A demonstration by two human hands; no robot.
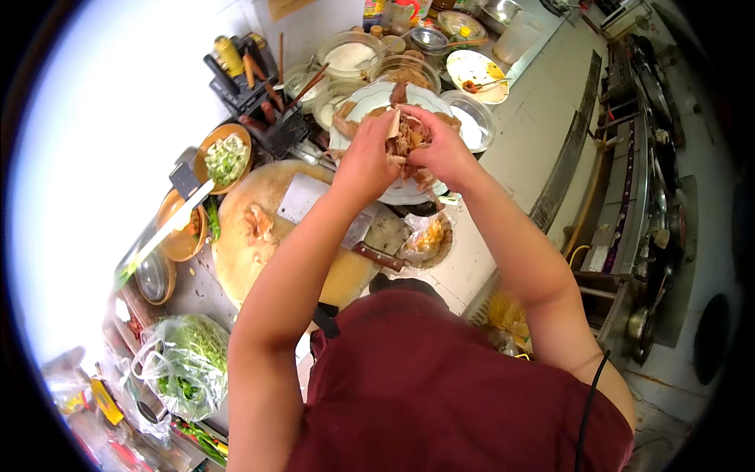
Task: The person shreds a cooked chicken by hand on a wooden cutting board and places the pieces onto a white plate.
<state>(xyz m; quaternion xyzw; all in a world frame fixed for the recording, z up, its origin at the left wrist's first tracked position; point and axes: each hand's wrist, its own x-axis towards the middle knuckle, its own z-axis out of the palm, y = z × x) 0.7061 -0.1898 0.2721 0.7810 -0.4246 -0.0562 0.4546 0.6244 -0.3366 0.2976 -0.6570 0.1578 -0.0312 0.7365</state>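
Over a white scalloped plate, my left hand and my right hand grip a torn piece of cooked meat from its two sides. The fingers hide part of it. More pieces of meat lie on the plate around my hands. Nearer to me, a cleaver rests on a round chopping board, its wooden handle pointing towards me and partly covered by my left forearm. Some meat scraps sit on the board's left part.
A knife rack stands at the back left, near a bowl of chopped greens. Several tubs, among them one of white powder, crowd behind the plate. A sauce-stained plate lies back right. Bagged greens are at lower left.
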